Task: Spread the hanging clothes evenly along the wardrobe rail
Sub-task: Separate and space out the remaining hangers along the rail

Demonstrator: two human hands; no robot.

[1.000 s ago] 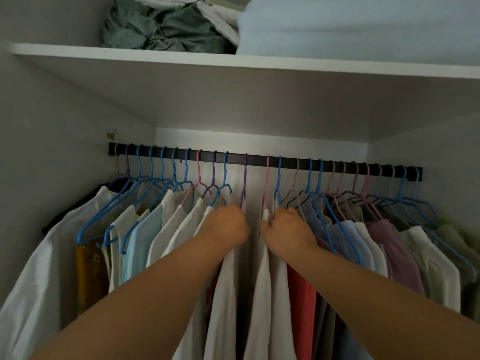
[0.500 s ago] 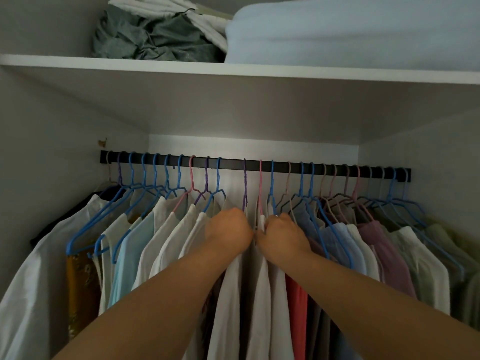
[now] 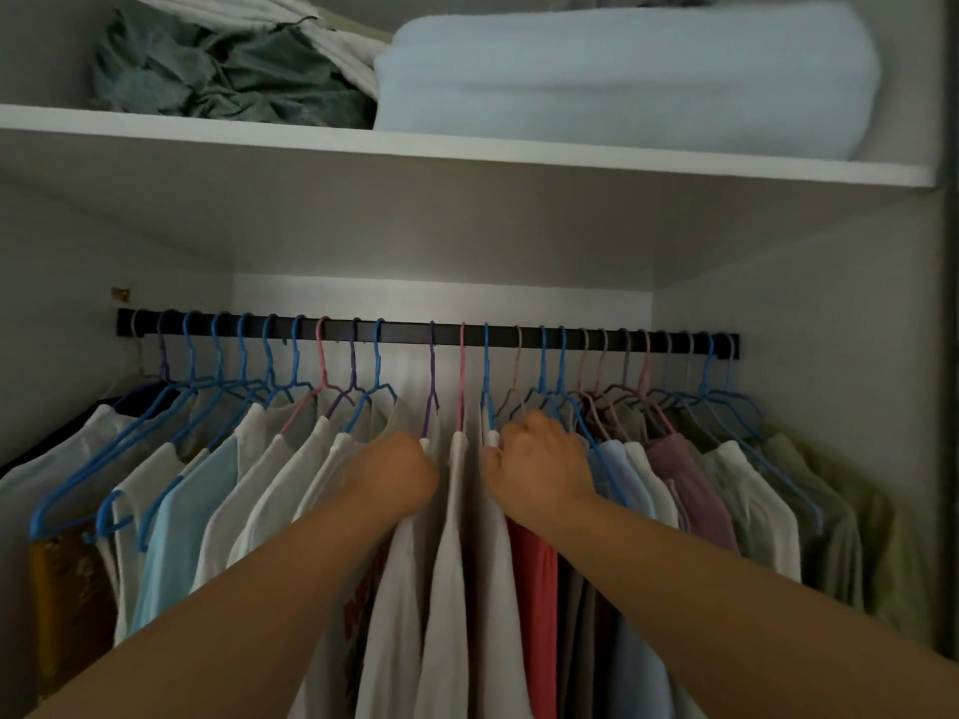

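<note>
Below the black metal wardrobe rail (image 3: 405,332): left hand (image 3: 397,472) and right hand (image 3: 539,459) curled, gripping soft, light white hanging shirts (image 3: 451,537); better grasped at stiff hanger shoulders.

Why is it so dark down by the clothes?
Head view: the shelf shades the clothes beneath; only the back wall behind the rail catches light. The left hand looks slightly smeared, the right hand sharper; the wide lens bends edges.

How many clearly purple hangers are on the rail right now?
3. One purple hanger near the left end of the rail, a second left of centre, a third just above the left hand. Dusky hooks on the right are too dim to judge.
</note>
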